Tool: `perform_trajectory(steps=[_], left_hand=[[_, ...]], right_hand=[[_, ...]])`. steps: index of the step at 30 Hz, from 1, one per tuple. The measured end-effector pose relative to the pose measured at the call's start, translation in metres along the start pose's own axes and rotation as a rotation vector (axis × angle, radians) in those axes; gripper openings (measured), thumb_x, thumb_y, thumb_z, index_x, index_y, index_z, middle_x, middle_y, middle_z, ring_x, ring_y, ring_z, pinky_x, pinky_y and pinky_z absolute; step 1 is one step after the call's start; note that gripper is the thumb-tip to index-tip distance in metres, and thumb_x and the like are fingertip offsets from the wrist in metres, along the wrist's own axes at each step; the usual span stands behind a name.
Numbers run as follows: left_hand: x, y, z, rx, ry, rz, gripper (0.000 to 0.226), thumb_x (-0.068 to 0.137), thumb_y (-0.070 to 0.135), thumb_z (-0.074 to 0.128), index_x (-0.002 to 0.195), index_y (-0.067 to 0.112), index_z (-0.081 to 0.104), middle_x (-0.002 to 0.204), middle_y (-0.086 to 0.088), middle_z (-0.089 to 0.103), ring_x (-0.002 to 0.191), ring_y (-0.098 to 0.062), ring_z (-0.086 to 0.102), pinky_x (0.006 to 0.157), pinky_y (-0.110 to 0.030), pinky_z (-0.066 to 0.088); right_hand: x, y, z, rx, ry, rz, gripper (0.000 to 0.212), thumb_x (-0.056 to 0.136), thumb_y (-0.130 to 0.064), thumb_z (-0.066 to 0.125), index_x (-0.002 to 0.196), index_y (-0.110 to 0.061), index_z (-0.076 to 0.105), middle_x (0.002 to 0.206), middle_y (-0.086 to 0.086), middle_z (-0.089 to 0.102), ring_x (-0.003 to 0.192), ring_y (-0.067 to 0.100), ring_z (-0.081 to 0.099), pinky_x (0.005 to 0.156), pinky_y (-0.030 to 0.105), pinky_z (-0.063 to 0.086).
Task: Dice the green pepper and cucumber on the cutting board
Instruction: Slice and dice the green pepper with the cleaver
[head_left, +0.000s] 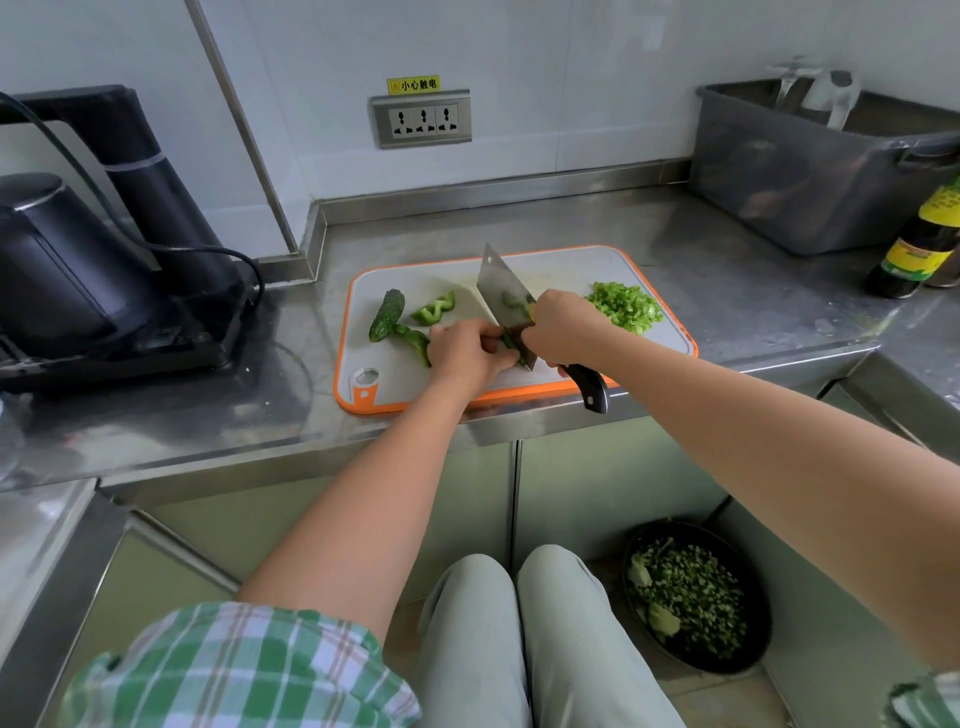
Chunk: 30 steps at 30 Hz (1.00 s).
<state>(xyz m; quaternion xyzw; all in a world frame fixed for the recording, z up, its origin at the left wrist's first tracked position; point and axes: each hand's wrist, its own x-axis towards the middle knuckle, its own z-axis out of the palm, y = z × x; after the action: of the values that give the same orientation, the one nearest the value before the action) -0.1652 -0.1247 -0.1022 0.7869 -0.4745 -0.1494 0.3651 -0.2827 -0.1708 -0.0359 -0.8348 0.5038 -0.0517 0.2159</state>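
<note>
A grey cutting board (561, 265) with an orange rim lies on the steel counter. On its left part lie a dark green cucumber piece (387, 313) and two green pepper strips (434, 309). A heap of diced green pepper (625, 305) sits at the board's right end. My right hand (563, 328) grips a cleaver (500, 291) by its black handle, blade down on the board. My left hand (467, 353) holds a pepper piece against the blade with curled fingers; most of that piece is hidden.
A black kettle and appliance (78, 270) stand at the left with a cable. A grey plastic tub (810, 166) and a dark sauce bottle (919, 244) stand at the right. A wall socket (422, 119) is behind. A bin with green scraps (696, 597) stands on the floor.
</note>
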Motion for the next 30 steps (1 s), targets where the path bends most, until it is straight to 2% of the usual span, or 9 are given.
perform_trajectory(steps=[5, 11, 13, 15, 18, 20, 22, 25, 30], left_hand=[[0.000, 0.000, 0.001, 0.012, 0.003, 0.003, 0.034, 0.076, 0.034, 0.077, 0.106, 0.022, 0.070, 0.087, 0.006, 0.068, 0.110, -0.025, 0.050, 0.093, -0.031, 0.041], [-0.001, 0.005, 0.004, 0.039, 0.069, 0.045, 0.031, 0.079, 0.037, 0.075, 0.106, 0.022, 0.070, 0.091, 0.004, 0.071, 0.106, -0.025, 0.051, 0.091, -0.030, 0.037], [0.000, 0.006, 0.002, 0.076, 0.085, 0.128, 0.023, 0.085, 0.027, 0.069, 0.107, 0.021, 0.070, 0.093, 0.003, 0.071, 0.103, -0.026, 0.052, 0.089, -0.028, 0.034], [0.001, 0.009, -0.004, 0.157, 0.086, 0.228, 0.029, 0.085, 0.014, 0.064, 0.113, 0.019, 0.068, 0.099, 0.000, 0.068, 0.104, -0.027, 0.050, 0.088, -0.028, 0.033], [0.008, 0.018, -0.008, 0.340, -0.034, 0.370, 0.051, 0.080, 0.005, 0.061, 0.128, 0.023, 0.059, 0.127, -0.002, 0.057, 0.116, -0.028, 0.045, 0.095, -0.031, 0.035], [0.012, 0.029, -0.008, 0.467, -0.197, 0.432, 0.064, 0.080, 0.002, 0.058, 0.139, 0.026, 0.048, 0.149, 0.002, 0.039, 0.135, -0.025, 0.033, 0.105, -0.034, 0.031], [0.016, 0.040, -0.008, 0.586, -0.324, 0.468, 0.065, 0.084, 0.005, 0.055, 0.143, 0.028, 0.042, 0.157, 0.005, 0.026, 0.145, -0.019, 0.017, 0.112, -0.036, 0.022], [0.022, 0.045, -0.012, 0.635, -0.355, 0.502, 0.048, 0.086, 0.014, 0.058, 0.132, 0.026, 0.054, 0.145, -0.001, 0.043, 0.141, -0.021, 0.023, 0.107, -0.034, 0.023], [0.027, 0.036, -0.015, 0.635, -0.254, 0.558, 0.021, 0.086, 0.023, 0.060, 0.106, 0.026, 0.062, 0.108, 0.003, 0.058, 0.111, -0.022, 0.045, 0.092, -0.035, 0.035]], right_hand=[[0.007, 0.013, -0.001, 0.103, 0.051, 0.039, 0.005, 0.082, -0.003, 0.045, 0.077, -0.004, 0.045, 0.064, 0.011, 0.059, 0.049, 0.028, 0.059, 0.050, 0.028, 0.048], [0.010, 0.026, -0.024, 0.296, 0.177, -0.005, 0.013, 0.083, -0.009, 0.044, 0.072, -0.007, 0.049, 0.055, 0.008, 0.055, 0.044, 0.025, 0.058, 0.046, 0.025, 0.046], [0.008, 0.034, -0.035, 0.362, 0.213, -0.005, 0.015, 0.084, -0.008, 0.043, 0.069, -0.011, 0.047, 0.053, 0.006, 0.052, 0.039, 0.020, 0.052, 0.041, 0.020, 0.038], [0.005, 0.043, -0.040, 0.352, 0.255, -0.008, 0.020, 0.084, -0.011, 0.046, 0.064, -0.014, 0.044, 0.052, 0.003, 0.050, 0.040, 0.017, 0.048, 0.041, 0.020, 0.035], [-0.001, 0.054, -0.041, 0.345, 0.250, 0.006, 0.025, 0.085, -0.013, 0.048, 0.061, -0.012, 0.044, 0.051, 0.005, 0.050, 0.045, 0.021, 0.047, 0.052, 0.027, 0.040], [-0.004, 0.060, -0.040, 0.370, 0.214, 0.029, 0.027, 0.088, -0.014, 0.049, 0.062, -0.011, 0.045, 0.051, 0.007, 0.053, 0.042, 0.021, 0.049, 0.054, 0.029, 0.044], [-0.006, 0.065, -0.040, 0.398, 0.197, 0.046, 0.027, 0.090, -0.013, 0.048, 0.063, -0.010, 0.045, 0.052, 0.008, 0.054, 0.041, 0.020, 0.051, 0.053, 0.028, 0.045], [-0.006, 0.068, -0.039, 0.430, 0.183, 0.056, 0.026, 0.090, -0.013, 0.048, 0.065, -0.010, 0.045, 0.053, 0.008, 0.053, 0.039, 0.019, 0.051, 0.051, 0.028, 0.046], [-0.004, 0.066, -0.036, 0.451, 0.143, 0.021, 0.025, 0.090, -0.011, 0.047, 0.066, -0.010, 0.044, 0.051, 0.006, 0.050, 0.033, 0.016, 0.047, 0.043, 0.023, 0.041]])
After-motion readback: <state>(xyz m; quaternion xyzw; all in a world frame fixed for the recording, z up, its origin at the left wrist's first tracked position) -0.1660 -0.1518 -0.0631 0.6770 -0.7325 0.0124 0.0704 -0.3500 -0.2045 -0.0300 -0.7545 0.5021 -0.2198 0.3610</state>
